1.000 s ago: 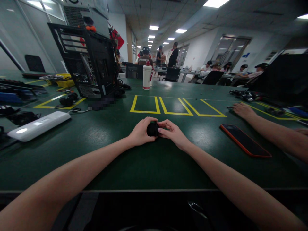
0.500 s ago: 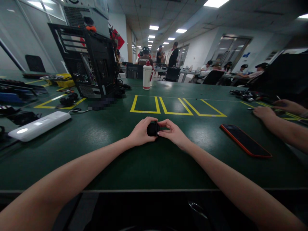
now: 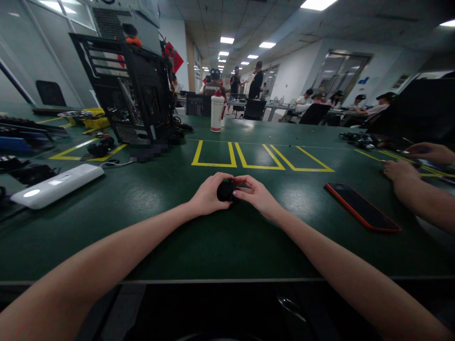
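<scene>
One green worktop (image 3: 170, 246) carries work that I judge unfinished, since the hold is not released yet; what is done, I cannot tell. I count one black computer case (image 3: 142, 90) toward its far left corner, three yellow frames (image 3: 263, 168) across its middle, one phone (image 3: 360, 206) nearer the right edge. The left hand (image 3: 209, 194) curls around, and the right hand (image 3: 256, 194) pinches by fingertips, one small black part (image 3: 223, 191) between frames and near edge
</scene>
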Available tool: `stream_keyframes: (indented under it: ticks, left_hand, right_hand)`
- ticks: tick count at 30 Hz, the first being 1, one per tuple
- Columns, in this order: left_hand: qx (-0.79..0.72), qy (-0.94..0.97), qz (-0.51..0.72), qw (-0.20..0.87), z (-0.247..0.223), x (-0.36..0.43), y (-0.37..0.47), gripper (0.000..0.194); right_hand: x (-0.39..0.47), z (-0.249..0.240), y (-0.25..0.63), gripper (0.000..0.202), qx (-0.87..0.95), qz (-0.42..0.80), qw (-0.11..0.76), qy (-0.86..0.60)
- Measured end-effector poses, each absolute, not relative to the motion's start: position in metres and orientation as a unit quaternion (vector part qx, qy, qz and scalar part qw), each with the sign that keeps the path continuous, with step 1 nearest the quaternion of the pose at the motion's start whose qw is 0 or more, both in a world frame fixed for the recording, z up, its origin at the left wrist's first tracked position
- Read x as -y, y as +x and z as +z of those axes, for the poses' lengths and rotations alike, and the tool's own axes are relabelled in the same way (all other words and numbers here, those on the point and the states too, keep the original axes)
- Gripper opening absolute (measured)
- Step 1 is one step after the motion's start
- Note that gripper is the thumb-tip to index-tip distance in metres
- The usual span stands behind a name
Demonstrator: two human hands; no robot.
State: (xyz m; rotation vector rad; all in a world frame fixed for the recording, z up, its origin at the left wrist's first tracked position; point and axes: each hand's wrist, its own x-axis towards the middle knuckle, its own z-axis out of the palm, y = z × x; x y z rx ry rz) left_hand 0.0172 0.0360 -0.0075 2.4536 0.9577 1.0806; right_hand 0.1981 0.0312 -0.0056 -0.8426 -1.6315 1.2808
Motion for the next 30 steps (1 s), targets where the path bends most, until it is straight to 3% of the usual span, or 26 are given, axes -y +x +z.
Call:
stream_keyframes:
  ticks: [11, 19, 30]
  left_hand:
    - [-0.340, 0.851, 0.370, 0.154, -0.0057, -0.0351, 0.0166, 0.059]
    - [-0.328, 0.859, 0.369, 0.136, -0.0055, -0.0351, 0.0160, 0.058]
    - [-0.334, 0.854, 0.372, 0.145, -0.0064, -0.0354, 0.0169, 0.060]
  right_hand:
    - [-0.0312, -0.0085, 0.1964, 0.018, 0.664, 0.490, 0.443, -0.350]
    - [-0.0317, -0.0062, 0.1968, 0.030, 0.651, 0.509, 0.430, -0.363]
    - [-0.0300, -0.0075, 0.1973, 0.021, 0.655, 0.502, 0.439, -0.356]
